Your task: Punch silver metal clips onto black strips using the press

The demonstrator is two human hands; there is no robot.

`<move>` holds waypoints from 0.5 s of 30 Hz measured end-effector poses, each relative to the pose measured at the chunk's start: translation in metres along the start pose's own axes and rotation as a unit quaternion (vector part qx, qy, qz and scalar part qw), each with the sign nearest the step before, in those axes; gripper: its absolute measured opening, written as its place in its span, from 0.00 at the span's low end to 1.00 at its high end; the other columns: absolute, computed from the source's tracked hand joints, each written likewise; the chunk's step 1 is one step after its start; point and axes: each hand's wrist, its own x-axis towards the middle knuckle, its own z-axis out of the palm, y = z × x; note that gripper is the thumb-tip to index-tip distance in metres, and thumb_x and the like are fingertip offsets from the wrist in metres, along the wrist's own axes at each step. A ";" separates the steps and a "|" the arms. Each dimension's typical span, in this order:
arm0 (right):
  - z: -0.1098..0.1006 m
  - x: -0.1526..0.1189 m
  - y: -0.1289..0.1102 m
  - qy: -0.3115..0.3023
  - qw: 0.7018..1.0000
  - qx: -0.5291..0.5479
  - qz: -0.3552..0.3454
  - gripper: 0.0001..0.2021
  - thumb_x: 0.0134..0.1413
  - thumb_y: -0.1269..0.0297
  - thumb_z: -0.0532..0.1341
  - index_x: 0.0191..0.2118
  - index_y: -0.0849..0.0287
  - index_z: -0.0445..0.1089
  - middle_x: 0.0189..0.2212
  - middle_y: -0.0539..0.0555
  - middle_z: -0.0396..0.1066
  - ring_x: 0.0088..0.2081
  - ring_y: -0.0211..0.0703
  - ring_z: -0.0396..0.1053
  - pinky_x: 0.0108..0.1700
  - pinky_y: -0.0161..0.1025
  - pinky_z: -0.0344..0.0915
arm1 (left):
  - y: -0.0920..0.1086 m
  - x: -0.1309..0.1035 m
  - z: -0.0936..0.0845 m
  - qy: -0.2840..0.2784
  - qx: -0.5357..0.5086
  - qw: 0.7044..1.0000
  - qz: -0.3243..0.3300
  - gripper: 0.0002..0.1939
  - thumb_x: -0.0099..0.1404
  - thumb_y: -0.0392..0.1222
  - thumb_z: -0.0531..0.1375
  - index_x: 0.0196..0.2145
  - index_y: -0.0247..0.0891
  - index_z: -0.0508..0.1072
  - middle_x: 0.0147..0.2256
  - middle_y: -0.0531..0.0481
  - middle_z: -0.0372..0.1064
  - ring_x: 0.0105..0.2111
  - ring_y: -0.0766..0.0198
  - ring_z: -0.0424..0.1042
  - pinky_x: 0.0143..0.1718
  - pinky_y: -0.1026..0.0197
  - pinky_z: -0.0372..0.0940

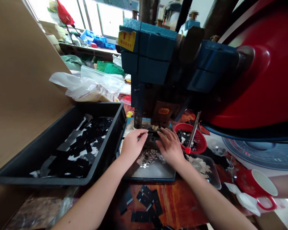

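Under the head of a blue press [148, 48], both hands meet at a dark metal die [153, 139]. My left hand [132, 145] pinches a thin black piece [152, 131] between thumb and forefinger at the die's left side; the piece is partly hidden by fingers and shadow. From the right, my right hand [171, 147] reaches in with fingers stretched and apart, their tips touching the die's edge near the piece. Small shiny metal bits [148, 158] lie heaped on the press base [146, 172] just in front of the die.
A deep black tray [86, 181] with black and silver pieces stands left. At right are a red basket [203, 140], a clear tray of flat metal parts [217, 179], a red mug [252, 182] and a large red wheel [259, 80]. Black plates [147, 199] lie on the wooden table [180, 201].
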 end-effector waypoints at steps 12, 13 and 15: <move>0.007 0.007 0.000 -0.002 0.999 0.045 0.007 0.15 0.61 0.57 0.53 0.50 0.51 0.70 0.53 0.52 0.67 0.57 0.52 0.58 0.60 0.58 0.49 | -0.006 0.020 0.013 -0.003 0.068 0.997 0.026 0.10 0.63 0.42 0.56 0.35 0.40 0.77 0.36 0.49 0.75 0.40 0.57 0.71 0.45 0.54 0.64; 0.007 0.007 0.001 -0.003 0.999 0.048 0.006 0.15 0.61 0.57 0.54 0.49 0.51 0.70 0.53 0.52 0.67 0.57 0.52 0.58 0.60 0.58 0.49 | -0.007 0.021 0.014 -0.002 0.069 0.997 0.029 0.10 0.63 0.41 0.56 0.35 0.40 0.77 0.36 0.49 0.75 0.40 0.57 0.71 0.46 0.54 0.63; 0.006 0.008 0.001 -0.002 0.999 0.052 0.004 0.14 0.61 0.57 0.54 0.48 0.51 0.71 0.51 0.52 0.68 0.57 0.52 0.58 0.60 0.58 0.49 | -0.009 0.021 0.014 -0.002 0.071 0.997 0.032 0.09 0.62 0.41 0.56 0.35 0.40 0.77 0.36 0.49 0.75 0.40 0.57 0.71 0.46 0.54 0.63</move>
